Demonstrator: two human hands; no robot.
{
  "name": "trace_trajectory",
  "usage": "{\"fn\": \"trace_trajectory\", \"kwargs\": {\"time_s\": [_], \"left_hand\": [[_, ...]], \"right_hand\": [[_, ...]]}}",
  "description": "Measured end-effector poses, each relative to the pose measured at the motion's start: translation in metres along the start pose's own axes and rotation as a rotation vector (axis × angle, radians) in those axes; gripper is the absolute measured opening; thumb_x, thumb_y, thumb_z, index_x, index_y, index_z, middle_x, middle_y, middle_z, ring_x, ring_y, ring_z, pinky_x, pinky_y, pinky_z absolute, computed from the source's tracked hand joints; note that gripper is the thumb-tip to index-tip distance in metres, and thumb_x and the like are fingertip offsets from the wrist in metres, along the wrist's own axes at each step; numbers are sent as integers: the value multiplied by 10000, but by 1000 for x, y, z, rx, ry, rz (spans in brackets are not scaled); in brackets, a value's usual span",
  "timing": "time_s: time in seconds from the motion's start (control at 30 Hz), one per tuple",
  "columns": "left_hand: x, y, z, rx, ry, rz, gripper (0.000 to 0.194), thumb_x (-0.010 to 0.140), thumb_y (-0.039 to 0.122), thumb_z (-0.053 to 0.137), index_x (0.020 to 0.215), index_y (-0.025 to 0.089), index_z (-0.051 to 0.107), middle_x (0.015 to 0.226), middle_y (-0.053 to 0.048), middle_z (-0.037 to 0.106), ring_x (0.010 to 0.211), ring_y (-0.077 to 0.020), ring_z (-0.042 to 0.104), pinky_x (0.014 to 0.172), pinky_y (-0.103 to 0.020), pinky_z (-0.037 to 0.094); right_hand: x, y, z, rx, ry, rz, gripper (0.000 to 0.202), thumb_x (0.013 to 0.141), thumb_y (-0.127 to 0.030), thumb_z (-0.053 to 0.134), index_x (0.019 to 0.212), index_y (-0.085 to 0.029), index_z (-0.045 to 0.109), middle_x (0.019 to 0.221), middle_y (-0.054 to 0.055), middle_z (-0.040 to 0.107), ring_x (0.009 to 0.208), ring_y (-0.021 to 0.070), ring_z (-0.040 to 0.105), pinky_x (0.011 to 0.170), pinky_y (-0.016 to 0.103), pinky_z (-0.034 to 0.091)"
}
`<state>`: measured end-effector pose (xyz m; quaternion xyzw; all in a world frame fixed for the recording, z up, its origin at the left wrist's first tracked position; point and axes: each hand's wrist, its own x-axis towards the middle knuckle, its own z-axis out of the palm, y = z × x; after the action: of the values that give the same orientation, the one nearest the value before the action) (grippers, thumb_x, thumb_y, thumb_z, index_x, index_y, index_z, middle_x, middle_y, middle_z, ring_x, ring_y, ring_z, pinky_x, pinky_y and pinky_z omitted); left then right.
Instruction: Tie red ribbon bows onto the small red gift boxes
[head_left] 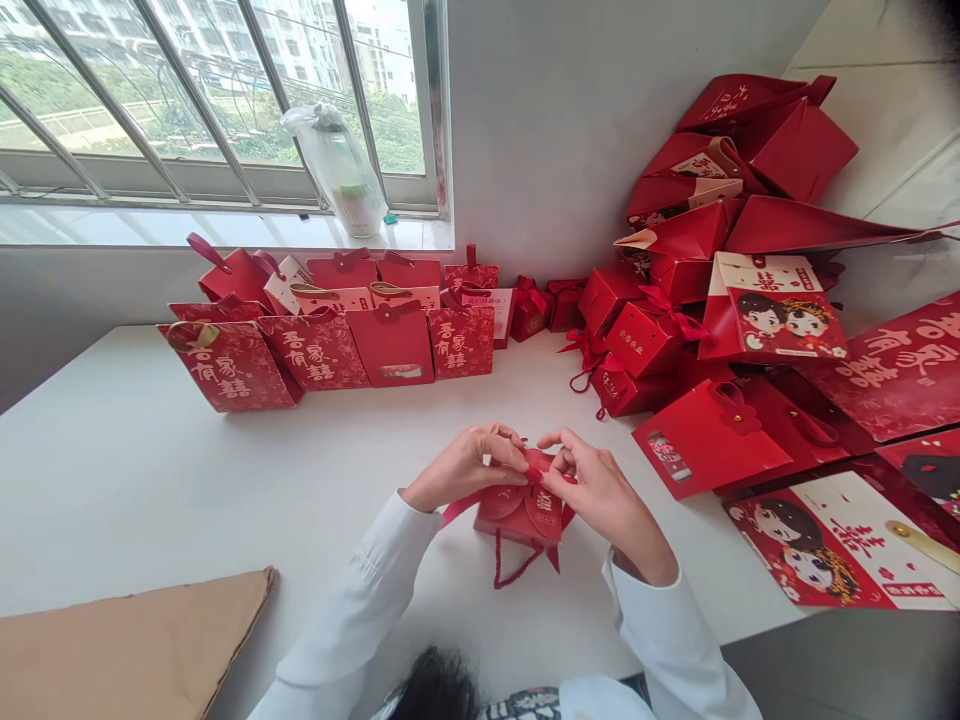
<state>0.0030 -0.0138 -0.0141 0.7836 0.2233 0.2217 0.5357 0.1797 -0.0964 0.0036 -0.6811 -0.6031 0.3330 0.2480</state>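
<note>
A small red gift box with gold lettering stands on the white table in front of me. A red cord handle hangs from its near side. Over its top runs a red ribbon, and both hands meet there. My left hand pinches the ribbon on the left side of the box top. From the right, my right hand closes its thumb and fingers on the same ribbon. The part of the ribbon between the fingertips is mostly hidden.
Red gift bags line the table's far edge below the window. To the right, red boxes and larger bags are piled up. Flat printed bags lie near the right edge. Cardboard lies front left; a bagged cup stands on the sill.
</note>
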Motion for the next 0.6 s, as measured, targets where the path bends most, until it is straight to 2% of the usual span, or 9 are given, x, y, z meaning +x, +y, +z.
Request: {"fn": "trace_trajectory", "kwargs": {"time_s": [0.2, 0.4, 0.6], "left_hand": [[2, -2, 1, -106, -44, 5, 109, 746, 297, 722, 756, 199, 768, 730, -64, 712, 1017, -210, 515, 897, -318, 430], [4, -6, 4, -107, -75, 74, 154, 754, 349, 714, 771, 207, 771, 788, -68, 735, 1049, -211, 525, 978, -354, 385], [4, -5, 3, -49, -95, 101, 204, 755, 403, 702, 751, 212, 770, 738, -69, 721, 1026, -208, 530, 966, -346, 387]], "right_hand": [[-6, -1, -1, 5, -10, 10, 214, 797, -241, 470, 1001, -245, 536, 639, -50, 601, 615, 157, 545, 598, 265, 408], [-3, 0, 0, 21, -6, 19, 223, 781, -243, 485, 996, -234, 544, 618, -50, 586, 602, 156, 540, 587, 262, 408], [-3, -1, 0, 57, -12, 22, 228, 764, -237, 503, 984, -225, 561, 597, -53, 573, 573, 147, 512, 583, 267, 401]]}}
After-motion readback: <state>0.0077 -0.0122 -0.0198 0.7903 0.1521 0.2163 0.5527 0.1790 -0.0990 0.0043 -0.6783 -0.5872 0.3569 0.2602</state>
